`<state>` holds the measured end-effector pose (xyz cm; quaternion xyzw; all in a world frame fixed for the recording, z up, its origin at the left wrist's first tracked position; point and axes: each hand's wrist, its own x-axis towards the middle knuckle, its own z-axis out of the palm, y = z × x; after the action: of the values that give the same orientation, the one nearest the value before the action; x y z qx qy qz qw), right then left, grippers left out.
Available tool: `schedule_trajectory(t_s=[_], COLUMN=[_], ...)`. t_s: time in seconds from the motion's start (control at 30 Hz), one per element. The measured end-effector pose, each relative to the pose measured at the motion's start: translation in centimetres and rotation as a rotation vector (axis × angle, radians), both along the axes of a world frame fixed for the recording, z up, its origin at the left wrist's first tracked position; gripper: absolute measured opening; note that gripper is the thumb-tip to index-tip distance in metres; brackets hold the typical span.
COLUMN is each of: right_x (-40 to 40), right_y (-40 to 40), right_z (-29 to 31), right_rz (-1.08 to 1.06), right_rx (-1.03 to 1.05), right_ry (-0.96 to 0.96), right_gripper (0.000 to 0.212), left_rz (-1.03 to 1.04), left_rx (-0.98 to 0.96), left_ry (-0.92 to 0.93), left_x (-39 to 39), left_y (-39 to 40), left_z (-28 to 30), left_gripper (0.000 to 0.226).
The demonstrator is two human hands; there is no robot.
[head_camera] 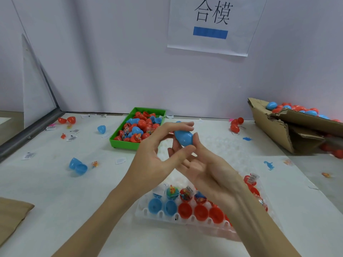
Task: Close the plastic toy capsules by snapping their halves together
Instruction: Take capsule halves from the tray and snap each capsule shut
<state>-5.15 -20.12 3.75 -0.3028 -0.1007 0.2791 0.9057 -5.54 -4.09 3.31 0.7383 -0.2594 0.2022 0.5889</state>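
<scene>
White tray [141, 213] partly hidden by forearms; left hand [154, 154] and right hand [202, 164] fingers pinch blue capsule [183, 137].

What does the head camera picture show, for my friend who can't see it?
Two hands hold a closed blue capsule above a white table: left hand, right hand. Below them a white tray holds open blue and red halves; a green bin of capsules sits behind.

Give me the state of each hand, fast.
Left hand: fingers and thumb pinch the blue capsule.
Right hand: fingertips curl around the same blue capsule from below.
</scene>
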Motion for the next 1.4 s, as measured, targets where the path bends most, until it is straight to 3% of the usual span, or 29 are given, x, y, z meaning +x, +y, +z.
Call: schedule_trajectory(t_s=[0.27,0.47,0.9,1.0,1.07,1.13,1.23,1.3,1.4], right_x=[-0.4,-0.4,-0.6,-0.5,-0.4,-0.3,-0.2,0.1,0.4], right_y=[0.7,1.1,0.8,0.6,0.5,0.6,0.0,-0.3,-0.6], right_z=[-0.2,-0.7,-0.4,-0.3,-0.2,-0.1,0.2,0.0,-0.5], right_rz=[0.068,0.020,-0.001,-0.009,-0.087,-0.294,-0.726,-0.863,-0.973], right_rx=[0.107,0.139,0.080,0.018,-0.062,-0.235,-0.740,-0.998,-1.233], right_ry=[0.061,0.054,-0.045,-0.107,-0.151,-0.271,-0.665,-0.898,-1.100], right_gripper=[0.043,0.044,0.043,0.037,0.040,0.045,0.047,0.053,0.053], left_rz=[0.014,0.087,0.146,0.082,0.002,-0.058,-0.050,-0.032,-0.127], left_rx=[-0.051,0.034,0.073,0.081,0.069,0.009,-0.212,-0.334,-0.344], left_ry=[-0.018,-0.014,-0.138,-0.110,-0.031,0.081,0.247,0.342,0.427], left_x=[-0.2,-0.3,-0.7,-0.6,-0.5,-0.5,-0.1,0.3,0.7], left_y=[0.1,-0.4,-0.6,-0.7,-0.8,-0.8,-0.8,-0.6,-0.2], left_z=[0.6,0.2,0.1,0.1,-0.1,-0.4,-0.4,-0.2,-0.2], left_gripper=[0.045,0.026,0.029,0.031,0.035,0.039,0.041,0.040,0.034])
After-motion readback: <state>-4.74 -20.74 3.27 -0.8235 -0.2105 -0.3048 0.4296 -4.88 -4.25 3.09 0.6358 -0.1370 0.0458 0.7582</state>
